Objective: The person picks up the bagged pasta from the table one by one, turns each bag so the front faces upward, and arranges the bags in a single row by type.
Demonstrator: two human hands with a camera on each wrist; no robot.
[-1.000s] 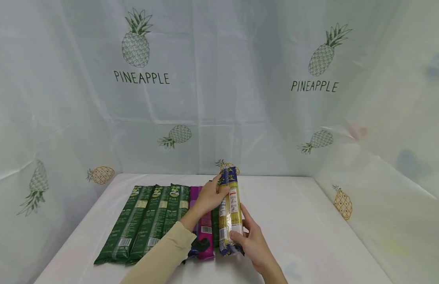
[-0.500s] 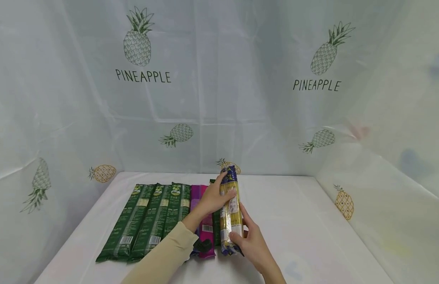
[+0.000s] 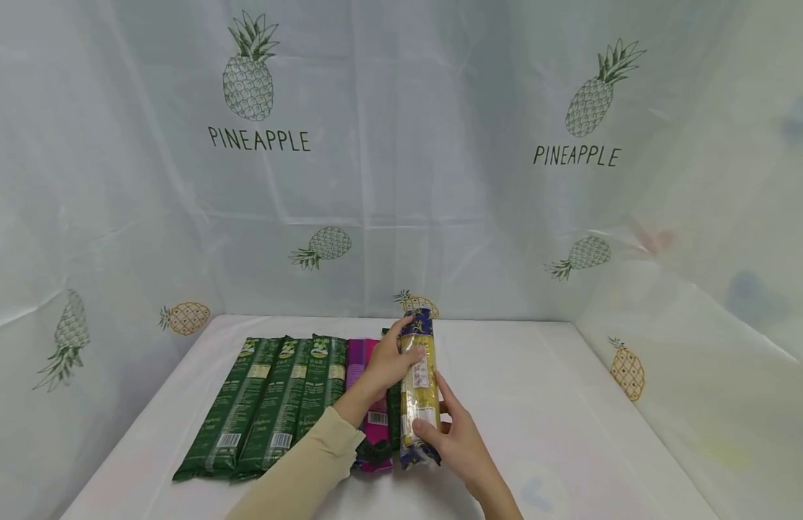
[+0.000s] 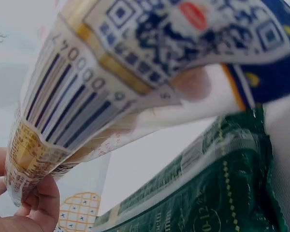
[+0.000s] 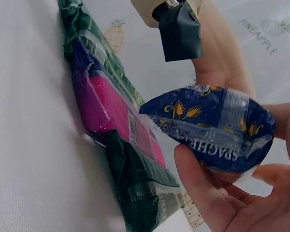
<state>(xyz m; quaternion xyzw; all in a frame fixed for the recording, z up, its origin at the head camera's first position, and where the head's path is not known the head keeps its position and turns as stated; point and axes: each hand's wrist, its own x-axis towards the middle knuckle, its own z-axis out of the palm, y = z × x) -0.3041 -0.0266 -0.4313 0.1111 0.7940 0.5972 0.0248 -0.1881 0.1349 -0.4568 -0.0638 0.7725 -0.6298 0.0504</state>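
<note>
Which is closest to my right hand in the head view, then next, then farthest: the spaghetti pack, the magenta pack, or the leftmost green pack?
1. Spaghetti pack: held in the right hand, at its near end.
2. Magenta pack: lying just left of the spaghetti.
3. Leftmost green pack: far left end of the row.

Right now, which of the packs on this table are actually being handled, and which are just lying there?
In hand:
- Blue-and-yellow clear plastic spaghetti pack, tilted up off the table
- Left hand, gripping its far part
- Right hand, gripping its near end

Lying about:
- Three long green foil packs, side by side
- Magenta pack, beside them
- White cloth-covered table
- Pineapple-print backdrop
</note>
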